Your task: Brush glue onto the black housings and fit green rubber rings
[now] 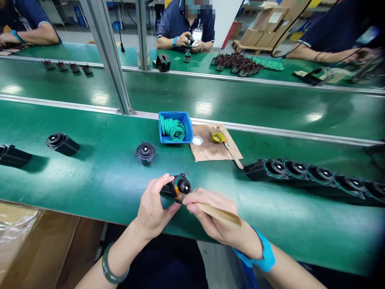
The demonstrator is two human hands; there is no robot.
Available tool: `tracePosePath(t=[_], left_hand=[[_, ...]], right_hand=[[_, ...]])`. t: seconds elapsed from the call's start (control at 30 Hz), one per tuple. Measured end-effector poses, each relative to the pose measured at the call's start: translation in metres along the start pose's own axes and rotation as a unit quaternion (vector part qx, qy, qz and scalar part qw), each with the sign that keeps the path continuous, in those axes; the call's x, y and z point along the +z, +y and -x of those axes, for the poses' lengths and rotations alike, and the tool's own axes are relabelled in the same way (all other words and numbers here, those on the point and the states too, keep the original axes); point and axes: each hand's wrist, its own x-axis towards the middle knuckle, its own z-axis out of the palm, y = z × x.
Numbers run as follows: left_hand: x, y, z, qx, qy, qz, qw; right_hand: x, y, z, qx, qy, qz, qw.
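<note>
My left hand (152,206) is closed around a black motor housing (184,184), fingers on one side and thumb low on the other. The housing is tilted, its round end facing up and to the right, with a teal ring around that end. My right hand (221,224) grips a wooden-handled brush (224,214) in a pinch. Its orange-brown tip touches the rim of the housing. Just beyond stands a black end piece with a round top (146,151). A second brush (234,154) lies by a yellow-rimmed cap (217,137) on brown cardboard (206,151).
A blue bin (176,140) holds teal cord rings. Several ringed black housings (320,176) lie in a row at right; others (61,143) lie at left. A metal post (105,52) rises behind. Across the belt, a person (183,24) handles parts near red-topped pieces (237,64).
</note>
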Motion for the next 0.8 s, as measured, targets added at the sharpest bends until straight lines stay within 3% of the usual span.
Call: tracePosePath(t=[0.33,0.53,0.7,0.8], left_hand=[[-0.007,-0.001,-0.002,-0.06,0.0,0.005,0.998],[-0.013,-0.006,0.001,-0.14,-0.008,0.063,0.988],[-0.018,-0.015,0.005,-0.182,-0.03,0.111,0.977],[-0.021,-0.015,0.006,-0.204,-0.041,0.146,0.967]], right_hand=[[-0.009,0.007,0.01,-0.012,-0.063,0.031,0.997],[-0.012,0.024,0.007,-0.017,-0.033,0.023,0.999],[-0.012,0.035,-0.001,0.003,0.03,-0.02,0.999],[-0.013,0.036,-0.001,0.046,0.157,-0.095,0.982]])
